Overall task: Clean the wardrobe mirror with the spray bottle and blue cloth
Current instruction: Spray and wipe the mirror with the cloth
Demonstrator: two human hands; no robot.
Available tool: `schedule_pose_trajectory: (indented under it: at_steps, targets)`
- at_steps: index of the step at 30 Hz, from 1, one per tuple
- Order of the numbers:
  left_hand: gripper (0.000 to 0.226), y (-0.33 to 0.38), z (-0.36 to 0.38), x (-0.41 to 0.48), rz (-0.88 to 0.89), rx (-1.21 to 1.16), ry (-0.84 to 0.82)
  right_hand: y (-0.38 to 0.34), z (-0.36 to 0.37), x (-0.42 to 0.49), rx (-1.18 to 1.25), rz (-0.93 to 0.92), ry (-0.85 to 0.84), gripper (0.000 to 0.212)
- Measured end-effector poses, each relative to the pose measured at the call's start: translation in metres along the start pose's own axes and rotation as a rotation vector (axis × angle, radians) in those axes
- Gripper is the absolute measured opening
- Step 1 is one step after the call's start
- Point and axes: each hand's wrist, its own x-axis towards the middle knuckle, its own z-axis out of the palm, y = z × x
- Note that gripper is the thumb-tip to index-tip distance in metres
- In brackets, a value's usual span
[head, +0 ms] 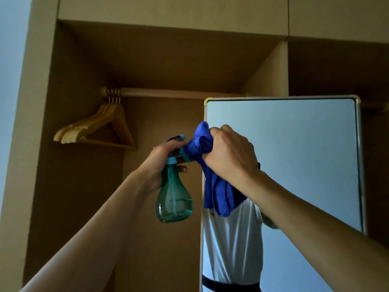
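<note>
The wardrobe mirror (294,144) stands at the right, framed in pale metal, with a white shirt reflected low in it. My left hand (156,163) grips the neck of a teal spray bottle (174,199), its fingers by the trigger and the nozzle aimed right. My right hand (229,152) holds a bunched blue cloth (219,186) directly in front of the nozzle, near the mirror's upper left edge. The cloth's loose end hangs down below my fist.
The open wardrobe bay (126,60) fills the left and centre. Several wooden hangers (99,127) hang from a rail (168,93) at its upper left. A vertical partition (271,74) rises behind the mirror's top.
</note>
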Motion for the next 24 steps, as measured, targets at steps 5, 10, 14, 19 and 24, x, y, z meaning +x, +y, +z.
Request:
schedule_pose_trajectory:
  at_steps: [5, 10, 14, 19, 24]
  targets:
    - [0.018, 0.02, 0.014, 0.02, 0.087, -0.038, 0.026, 0.003, -0.008, 0.03, 0.009, 0.009, 0.059, 0.021]
    - [0.02, 0.044, 0.025, 0.035, 0.118, -0.048, 0.014, 0.004, -0.016, 0.056, 0.022, 0.016, 0.11, 0.014]
    - [0.015, 0.065, 0.033, 0.045, 0.175, -0.007, 0.004, 0.005, -0.027, 0.075, 0.024, 0.013, 0.147, 0.019]
    - [0.006, 0.087, 0.047, 0.056, 0.268, 0.099, 0.014, 0.011, -0.036, 0.091, 0.029, -0.013, 0.229, 0.023]
    - [0.011, 0.094, 0.059, 0.069, 0.307, 0.216, 0.02, 0.014, -0.039, 0.096, 0.001, 0.018, 0.248, 0.031]
